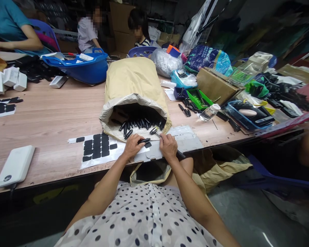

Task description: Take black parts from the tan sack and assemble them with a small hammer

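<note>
My left hand (133, 146) is closed, pinching a small black tube-shaped part (144, 140) over a grey-white board (186, 137) at the table's front edge. A thin rod-like line runs from that part toward my right hand (168, 146); I cannot make out what it is. My right hand is wrapped round a small hammer (153, 130), its metal head pointing up-left and its black handle end showing below the palm. Just beyond both hands lies the open mouth of a tan sack (135, 79), with several black tube-shaped parts (139, 123) inside. One black patch (148, 144) lies between the hands.
Left of my hands lies a sheet of black stickers (96, 147), then a white power bank (15, 166). Farther back are a blue basin (90, 68), a green tray (199, 98), a clear bottle (209, 112) and a cardboard box (216, 85). Several people sit across the table.
</note>
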`<state>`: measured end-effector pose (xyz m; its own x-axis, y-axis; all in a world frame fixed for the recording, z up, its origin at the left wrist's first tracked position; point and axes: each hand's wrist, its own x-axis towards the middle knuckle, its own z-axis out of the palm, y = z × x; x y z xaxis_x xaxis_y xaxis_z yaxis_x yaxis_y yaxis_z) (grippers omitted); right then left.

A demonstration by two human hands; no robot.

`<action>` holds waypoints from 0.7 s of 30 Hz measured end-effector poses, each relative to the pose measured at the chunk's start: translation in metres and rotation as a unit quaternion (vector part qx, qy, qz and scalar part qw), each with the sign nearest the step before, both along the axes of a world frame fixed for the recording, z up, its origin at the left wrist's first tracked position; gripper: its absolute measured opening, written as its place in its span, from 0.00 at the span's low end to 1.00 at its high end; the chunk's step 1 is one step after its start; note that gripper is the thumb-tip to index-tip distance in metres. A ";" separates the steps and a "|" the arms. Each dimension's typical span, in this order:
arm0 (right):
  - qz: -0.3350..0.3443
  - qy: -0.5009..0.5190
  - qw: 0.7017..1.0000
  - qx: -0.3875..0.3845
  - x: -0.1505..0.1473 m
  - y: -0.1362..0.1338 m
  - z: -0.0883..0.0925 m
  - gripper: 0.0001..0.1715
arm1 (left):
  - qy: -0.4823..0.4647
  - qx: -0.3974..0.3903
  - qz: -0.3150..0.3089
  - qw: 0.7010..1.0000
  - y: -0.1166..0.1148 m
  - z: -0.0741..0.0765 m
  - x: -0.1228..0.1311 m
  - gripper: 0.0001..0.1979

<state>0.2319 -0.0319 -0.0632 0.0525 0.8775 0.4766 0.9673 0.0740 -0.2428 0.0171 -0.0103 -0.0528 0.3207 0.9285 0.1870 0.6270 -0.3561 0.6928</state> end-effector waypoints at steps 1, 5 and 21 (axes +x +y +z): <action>-0.003 -0.002 1.000 0.000 0.000 0.000 0.000 0.17 | -0.003 0.000 0.003 1.000 0.000 0.001 0.000 0.08; -0.002 0.000 1.000 -0.003 -0.001 0.000 0.001 0.16 | -0.001 -0.003 0.005 1.000 0.000 0.001 0.000 0.09; 0.001 0.013 1.000 -0.015 -0.002 0.002 0.000 0.17 | 0.012 0.004 -0.030 0.999 0.000 0.005 -0.004 0.09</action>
<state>0.2298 -0.0304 -0.0636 0.0627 0.8916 0.4485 0.9603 0.0685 -0.2705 0.0126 -0.0104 -0.0478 0.3809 0.9056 0.1865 0.6211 -0.4000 0.6740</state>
